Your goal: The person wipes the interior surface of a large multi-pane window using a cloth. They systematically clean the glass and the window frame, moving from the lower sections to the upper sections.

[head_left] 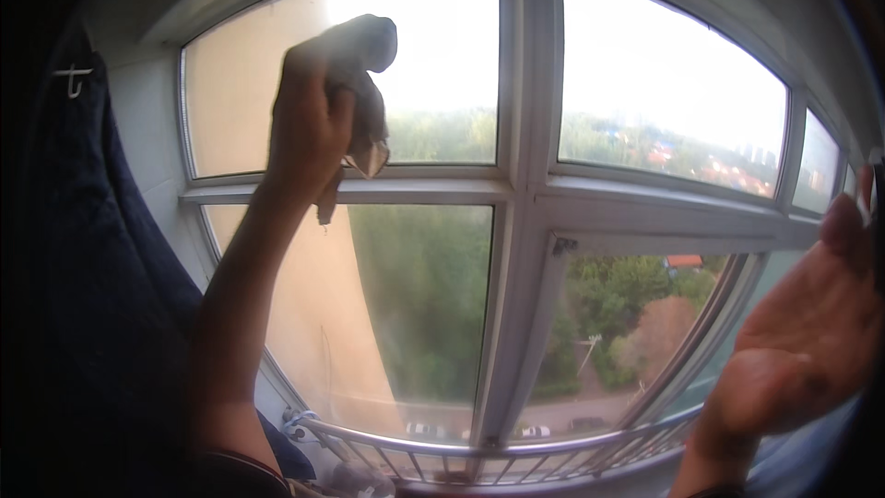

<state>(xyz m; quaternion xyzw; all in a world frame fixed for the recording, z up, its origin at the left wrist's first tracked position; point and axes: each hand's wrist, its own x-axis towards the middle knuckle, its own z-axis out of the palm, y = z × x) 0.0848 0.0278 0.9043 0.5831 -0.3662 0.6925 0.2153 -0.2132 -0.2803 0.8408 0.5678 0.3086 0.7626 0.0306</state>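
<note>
My left hand [311, 114] is raised and gripping a bunched grey-brown cloth [366, 111] at the upper left window pane [442, 69]. Part of the rag hangs below the fingers, past the white crossbar [429, 190]. Whether the cloth touches the glass cannot be told. At the far right, my right hand [802, 339] is held up with its palm in view. Its fingers run to the dark picture edge, beside a pale and dark fitting [877, 159], and whether they hold it is unclear.
A metal railing [511, 455] crosses low before the windows, with a tied strip [301, 419] at its left end. An opened lower sash [532, 346] stands at right of the thick white mullion [529, 83]. Dark fabric [104, 277] hangs at left beside a white hook [72, 79].
</note>
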